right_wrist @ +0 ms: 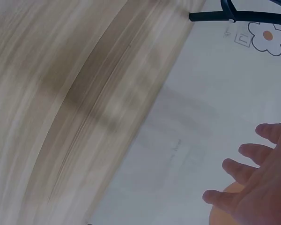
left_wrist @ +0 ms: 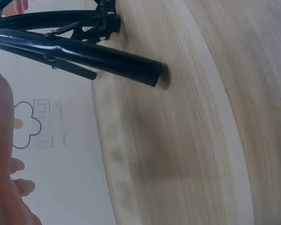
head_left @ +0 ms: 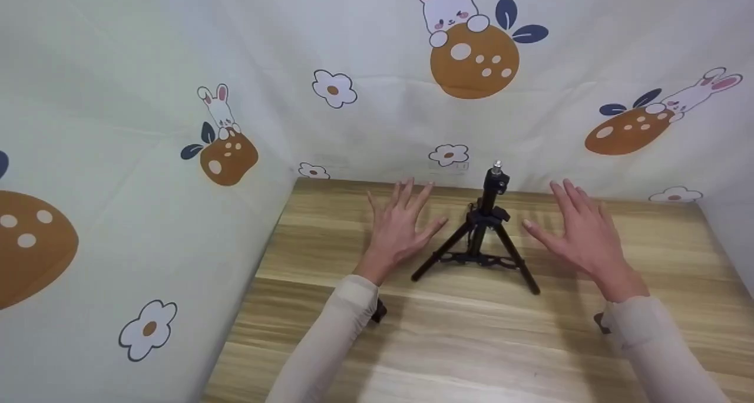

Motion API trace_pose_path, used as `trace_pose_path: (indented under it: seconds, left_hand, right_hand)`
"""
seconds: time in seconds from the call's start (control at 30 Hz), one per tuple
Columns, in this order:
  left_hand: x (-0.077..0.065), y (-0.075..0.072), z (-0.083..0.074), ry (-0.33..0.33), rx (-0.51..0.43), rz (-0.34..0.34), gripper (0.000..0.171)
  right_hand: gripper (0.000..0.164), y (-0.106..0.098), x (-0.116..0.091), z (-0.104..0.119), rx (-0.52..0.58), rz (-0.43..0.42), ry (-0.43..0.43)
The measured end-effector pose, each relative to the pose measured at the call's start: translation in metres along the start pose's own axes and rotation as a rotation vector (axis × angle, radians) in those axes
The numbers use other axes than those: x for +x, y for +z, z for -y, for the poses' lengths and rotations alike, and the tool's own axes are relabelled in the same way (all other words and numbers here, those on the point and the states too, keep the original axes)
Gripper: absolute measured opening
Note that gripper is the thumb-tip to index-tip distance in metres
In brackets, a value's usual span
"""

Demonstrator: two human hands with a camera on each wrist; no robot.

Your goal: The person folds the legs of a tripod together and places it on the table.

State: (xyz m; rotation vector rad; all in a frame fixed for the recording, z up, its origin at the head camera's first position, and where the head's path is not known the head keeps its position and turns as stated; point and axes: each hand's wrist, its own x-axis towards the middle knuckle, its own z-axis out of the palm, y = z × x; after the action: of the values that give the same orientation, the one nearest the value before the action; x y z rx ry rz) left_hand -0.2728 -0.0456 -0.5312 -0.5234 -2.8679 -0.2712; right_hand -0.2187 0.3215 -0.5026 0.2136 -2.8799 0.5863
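One black tripod (head_left: pixel 488 217) we see standing upright on the wood-grain table (head_left: pixel 459 344), between two hands and near the printed cloth (head_left: pixel 377 126) behind it. Its tubular legs are spread and joined low down by thin braces; in the left wrist view we notice their smooth, slightly shiny surface. On top of its short column, a silver screw (head_left: pixel 497 167) points up. The left hand (head_left: pixel 396 229) and the right hand (head_left: pixel 589 238) both have fingers spread, each apart from the tripod.
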Motion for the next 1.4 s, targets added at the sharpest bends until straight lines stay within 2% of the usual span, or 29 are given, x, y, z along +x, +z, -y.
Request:
trace_pose_path:
  seconds: [0.2,0.43,0.77,1.4]
  left_hand:
    - [-0.002,0.000,-0.001,0.017,-0.038,-0.056,0.078]
    - [-0.004,-0.001,-0.003,0.041,-0.055,-0.048,0.077]
    - [-0.009,-0.001,-0.004,0.071,-0.111,-0.087,0.075]
    - [-0.019,0.007,-0.006,0.171,-0.256,-0.137,0.064]
  right_hand:
    - [0.100,0.000,0.001,0.010,0.029,-0.043,-0.023]
    - [0.095,-0.001,0.003,0.016,0.073,-0.079,-0.006]
    - [0.082,-0.004,0.002,0.025,0.106,-0.125,0.012]
    - [0.062,-0.005,0.000,0.032,0.146,-0.294,-0.119]
